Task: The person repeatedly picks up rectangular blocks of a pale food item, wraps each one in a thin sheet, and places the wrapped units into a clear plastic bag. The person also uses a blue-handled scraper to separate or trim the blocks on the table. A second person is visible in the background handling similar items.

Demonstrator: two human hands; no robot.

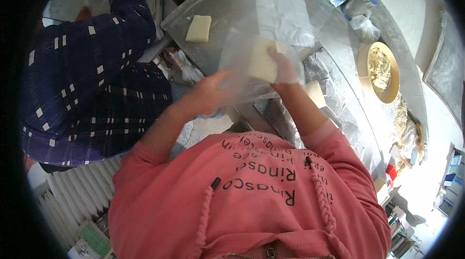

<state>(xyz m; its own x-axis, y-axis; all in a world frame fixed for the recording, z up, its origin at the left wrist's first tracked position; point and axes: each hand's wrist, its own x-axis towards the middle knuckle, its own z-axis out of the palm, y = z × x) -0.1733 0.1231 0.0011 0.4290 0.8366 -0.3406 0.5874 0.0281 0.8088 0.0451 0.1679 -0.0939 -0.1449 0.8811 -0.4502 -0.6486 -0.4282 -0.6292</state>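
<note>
We are clamping our right hand (285, 68) on a pale-yellow rectangular slab (263, 65) over the grey worktop (225, 14); apart from it, our blurred left hand (211, 93) is hovering near clear plastic film (233, 55), its grip impossible to tell.

Stack (198, 29) on the table (225, 17), left of the flat bags (294, 19), second stack (261, 68) between left hand (213, 92) and right hand (285, 68) (touching the right), bowl (396, 74) well right, strips (379, 69) in it, co-worker (92, 75) at far left.
</note>
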